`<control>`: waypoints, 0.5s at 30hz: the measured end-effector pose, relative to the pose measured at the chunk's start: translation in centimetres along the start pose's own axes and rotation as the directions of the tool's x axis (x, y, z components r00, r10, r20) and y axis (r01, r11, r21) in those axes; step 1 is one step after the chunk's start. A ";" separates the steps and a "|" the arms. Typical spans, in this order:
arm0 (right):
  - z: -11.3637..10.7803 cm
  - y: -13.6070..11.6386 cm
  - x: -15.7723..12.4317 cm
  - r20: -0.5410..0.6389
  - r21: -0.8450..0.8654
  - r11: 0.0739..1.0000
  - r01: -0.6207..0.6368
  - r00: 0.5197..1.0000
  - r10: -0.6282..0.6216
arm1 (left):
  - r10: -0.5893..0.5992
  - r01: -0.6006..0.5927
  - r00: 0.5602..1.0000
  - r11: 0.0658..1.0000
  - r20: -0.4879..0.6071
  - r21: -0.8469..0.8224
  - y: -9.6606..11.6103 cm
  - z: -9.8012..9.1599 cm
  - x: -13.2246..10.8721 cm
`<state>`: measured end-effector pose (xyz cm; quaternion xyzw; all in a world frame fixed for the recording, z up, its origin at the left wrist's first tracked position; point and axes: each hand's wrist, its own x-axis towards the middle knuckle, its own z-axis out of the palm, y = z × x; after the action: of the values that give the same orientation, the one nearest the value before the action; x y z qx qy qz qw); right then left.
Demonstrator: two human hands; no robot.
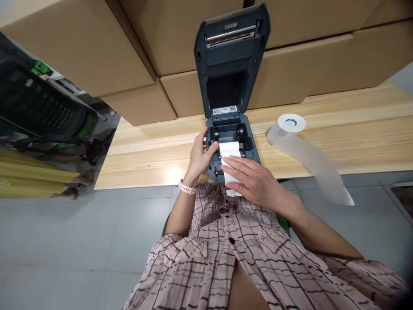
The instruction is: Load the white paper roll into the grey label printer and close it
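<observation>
A dark grey label printer point(211, 168) stands at the table's front edge with its lid point(230, 69) raised. A small white paper roll point(229, 147) sits inside, and its paper strip point(229, 178) runs toward me over the printer's front edge, the end hanging past it. My left hand point(200, 156) grips the printer's left side, fingers along the outer wall and thumb over the rim beside the roll. My right hand point(254, 178) lies with fingers stretched flat across the strip, hiding part of it and the printer's front right corner.
Right of the printer, a larger label roll point(291, 123) stands on the wooden table point(155, 150), its loose backing strip point(318, 161) trailing over the front edge. Cardboard boxes point(180, 36) are stacked behind. At left are an office chair point(41, 103) and a person's yellow clothing point(32, 172) and feet.
</observation>
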<state>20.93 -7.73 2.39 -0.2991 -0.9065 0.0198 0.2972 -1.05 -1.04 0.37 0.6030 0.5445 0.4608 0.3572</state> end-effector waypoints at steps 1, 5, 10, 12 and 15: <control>0.0 0.0 0.0 0.001 0.004 1.000 -0.003 1.000 0.003 | 0.004 -0.004 1.000 1.000 0.004 -0.008 0.0 0.0 -0.1; -0.2 0.1 -0.1 0.025 0.047 0.998 -0.039 0.999 0.038 | 0.001 -0.001 1.000 1.000 0.010 -0.020 -0.1 -0.1 -0.1; 0.1 0.1 0.0 0.022 0.059 0.997 -0.046 0.999 0.045 | -0.023 0.023 1.000 0.999 -0.002 -0.047 0.1 -0.1 0.0; 0.1 -0.2 -0.2 0.031 0.052 0.998 -0.047 0.998 0.045 | -0.051 0.050 0.999 0.996 -0.010 -0.074 0.5 0.0 -0.6; -1.2 -0.7 -0.9 0.090 0.055 0.998 -0.030 0.996 0.025 | -0.105 0.102 0.994 0.990 -0.019 -0.100 1.6 0.5 -2.7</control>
<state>21.81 -8.93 3.11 -0.3017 -0.9138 0.0627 0.2645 -0.02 -3.90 1.23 0.5497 0.5559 0.4754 0.4035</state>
